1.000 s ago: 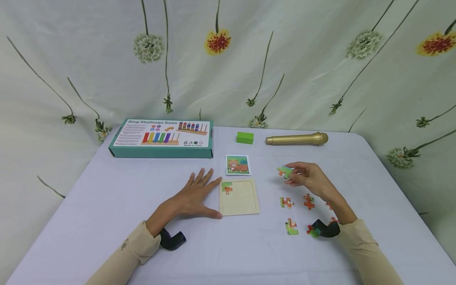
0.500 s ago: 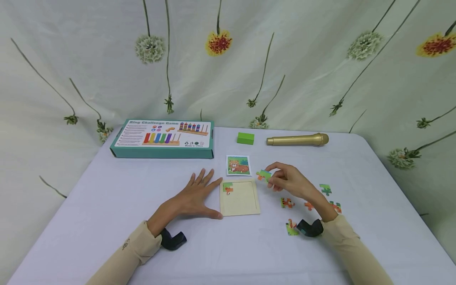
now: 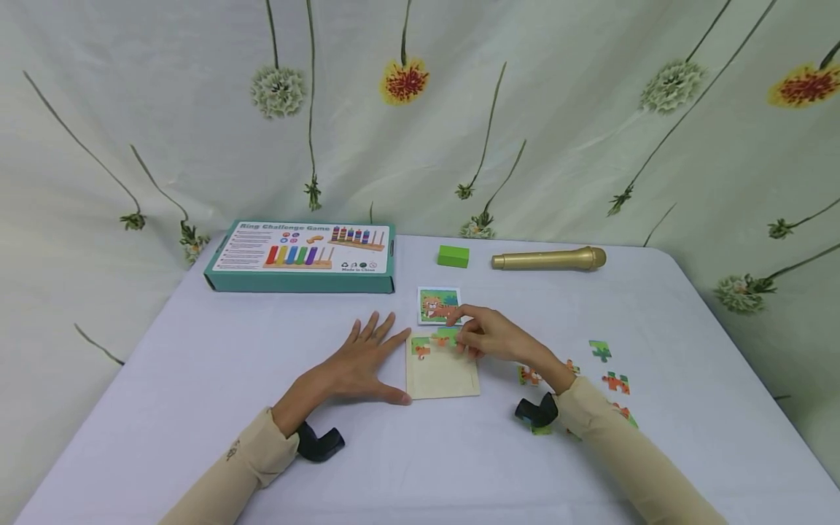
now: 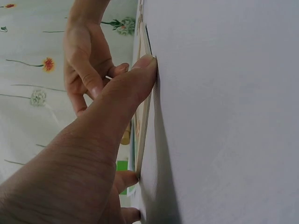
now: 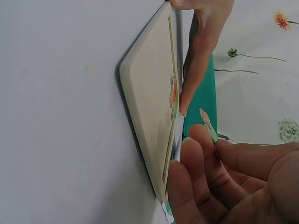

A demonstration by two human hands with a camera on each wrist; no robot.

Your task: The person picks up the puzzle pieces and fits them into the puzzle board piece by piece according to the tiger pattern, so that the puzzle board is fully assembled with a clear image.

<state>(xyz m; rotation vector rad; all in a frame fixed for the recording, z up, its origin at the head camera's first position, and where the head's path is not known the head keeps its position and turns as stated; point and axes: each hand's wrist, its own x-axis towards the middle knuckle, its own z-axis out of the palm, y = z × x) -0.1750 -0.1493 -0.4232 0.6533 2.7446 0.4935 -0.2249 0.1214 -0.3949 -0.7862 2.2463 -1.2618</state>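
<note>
My right hand [image 3: 495, 337] pinches a green and orange jigsaw piece [image 3: 445, 336] between thumb and fingers, over the upper part of a pale wooden puzzle board [image 3: 442, 380]. In the right wrist view the pinched jigsaw piece [image 5: 210, 126] is tilted and apart from the board. Another puzzle piece [image 3: 421, 348] lies in the board's upper left corner. With fingers spread, my left hand [image 3: 361, 368] rests on the table, its thumb and index fingertip touching the board's left edge. Just behind the board lies a tiger picture card [image 3: 432, 302], partly covered by my right fingers.
Several loose jigsaw pieces [image 3: 617, 383] lie at the right, some hidden under the right forearm. A green block [image 3: 453, 256], a gold toy microphone [image 3: 548, 259] and a teal game box [image 3: 300, 281] line the table's back. A flowered cloth hangs behind.
My right hand has carried the pinched jigsaw piece leftward from beside the picture card to above the board. The left hand has stayed at the board's edge.
</note>
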